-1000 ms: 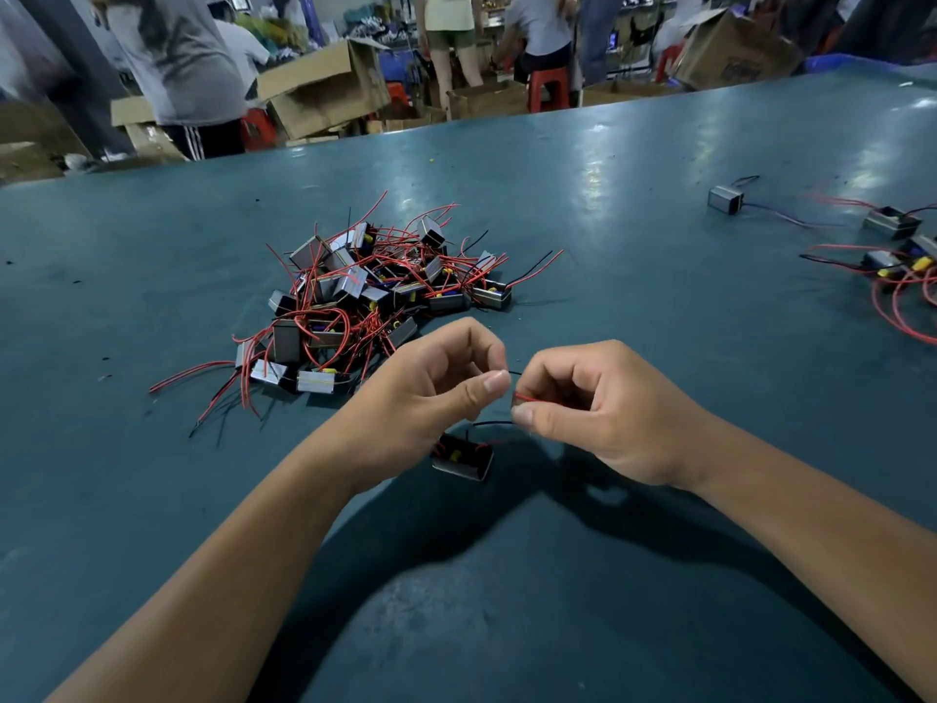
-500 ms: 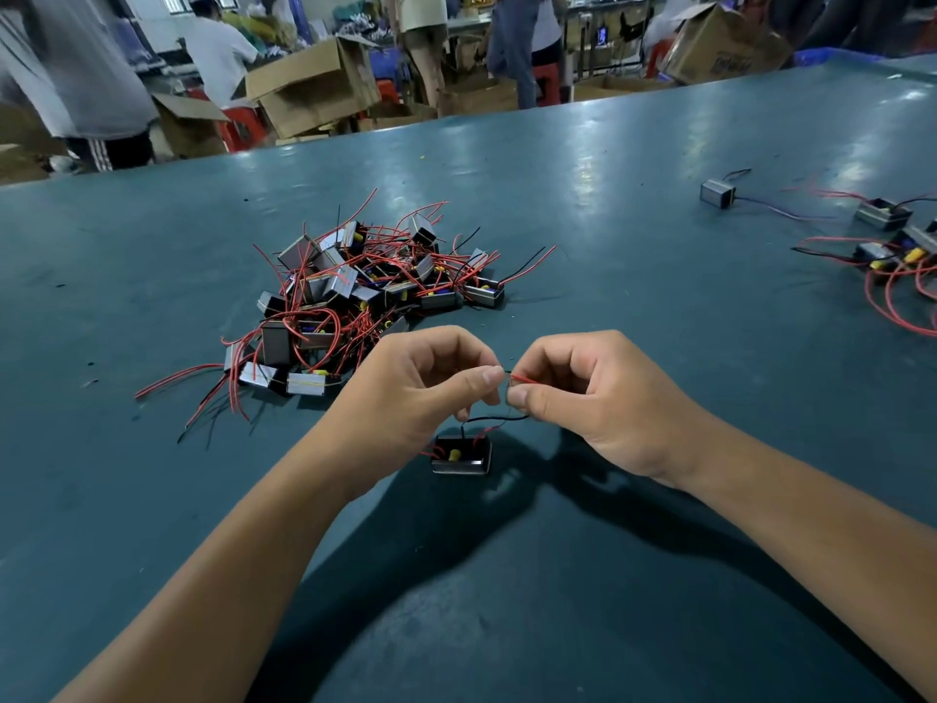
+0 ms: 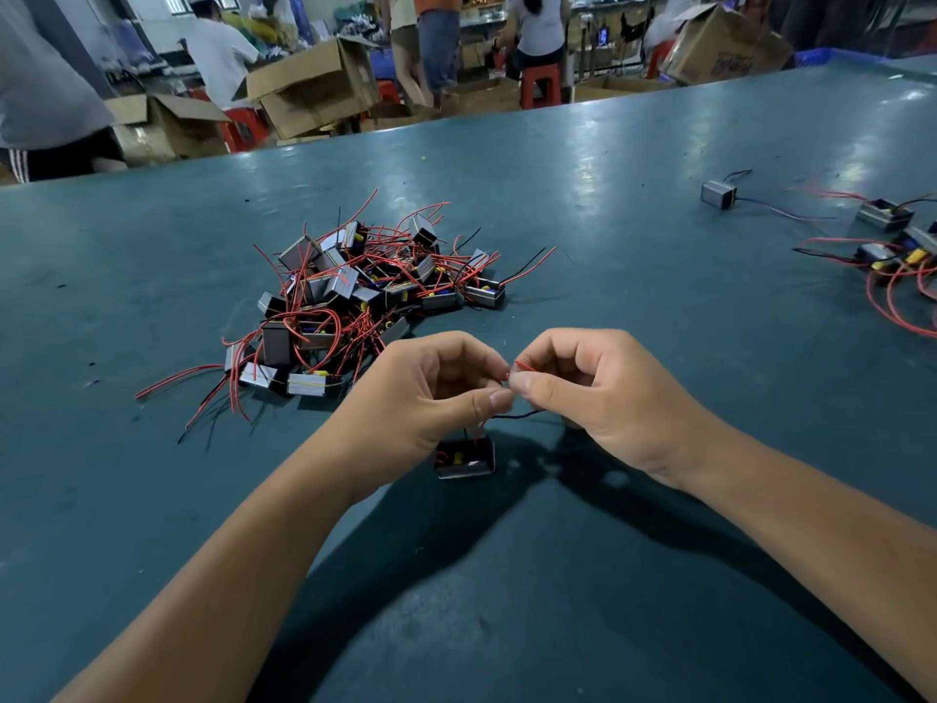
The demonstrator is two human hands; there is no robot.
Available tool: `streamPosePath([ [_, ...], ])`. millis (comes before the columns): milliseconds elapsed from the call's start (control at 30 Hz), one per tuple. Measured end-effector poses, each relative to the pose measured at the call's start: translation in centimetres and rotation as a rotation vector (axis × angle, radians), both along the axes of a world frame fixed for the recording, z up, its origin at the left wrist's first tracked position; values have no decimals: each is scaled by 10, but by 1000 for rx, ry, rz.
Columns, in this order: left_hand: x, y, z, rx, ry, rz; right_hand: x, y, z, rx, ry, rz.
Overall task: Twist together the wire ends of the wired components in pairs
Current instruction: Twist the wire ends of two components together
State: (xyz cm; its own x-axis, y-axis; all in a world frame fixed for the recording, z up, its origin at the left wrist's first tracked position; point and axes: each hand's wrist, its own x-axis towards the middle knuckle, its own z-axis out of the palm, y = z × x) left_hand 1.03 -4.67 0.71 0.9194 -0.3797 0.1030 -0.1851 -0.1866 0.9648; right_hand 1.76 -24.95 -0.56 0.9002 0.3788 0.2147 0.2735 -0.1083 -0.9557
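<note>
Head-camera view, centre of the frame: a worker's left hand point(image 3: 431, 393) and right hand point(image 3: 603, 393) are meeting thumb to thumb above a teal worktable point(image 3: 557, 220), each pinching the wire ends point(image 3: 513, 373) of one small wired component point(image 3: 465, 458), apparently to roll them into a twist. A short red tip is poking up between the fingertips while a black lead point(image 3: 522, 414) is looping below the right thumb. The component is sitting just beneath the left hand, near enough, it seems, for its short leads to reach the fingers without strain. At upper left of the hands, a pile of components point(image 3: 355, 296) with red and black wires is lying within easy reach. At the right edge, a smaller group of components point(image 3: 892, 246) is lying well apart from the pile; whether these are finished cannot be told. Cardboard boxes point(image 3: 309, 88) and other people are filling the top of the frame.
</note>
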Motion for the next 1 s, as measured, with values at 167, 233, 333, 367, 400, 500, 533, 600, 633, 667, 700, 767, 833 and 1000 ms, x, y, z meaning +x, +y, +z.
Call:
streamPosePath([
  [167,2,3,1,45,-69,86,1,0,1,63,49,-23],
  [233,2,3,1,64,-77,109,0,1,1,67,42,-53],
  [333,1,0,0,70,-77,101,0,3,0,59,42,-119],
  [367,1,-1,0,54,-72,98,0,3,-1,52,37,-134],
  [400,0,-1,0,37,-66,96,0,4,-1,44,29,-141],
  [500,0,-2,0,21,-53,96,-1,5,-2,47,21,-123],
  [533,0,-1,0,23,-51,98,-2,5,-2,55,19,-113],
  [600,1,-1,0,21,-50,102,-2,5,-1,68,6,-97],
  [633,1,-1,0,20,-50,104,-3,5,-1,72,-2,-93],
  [667,1,-1,0,20,-50,106,-3,5,-1,73,-10,-90],
  [700,1,-2,0,21,-50,106,-4,6,-1,74,-16,-89],
  [767,1,-2,-1,18,-50,104,-4,7,-1,79,-19,-92],
  [833,2,-3,-2,-7,-40,110,-5,8,-1,84,-17,-97],
  [1000,2,-2,-1,-47,-30,99,-4,9,0,80,-27,-116],
])
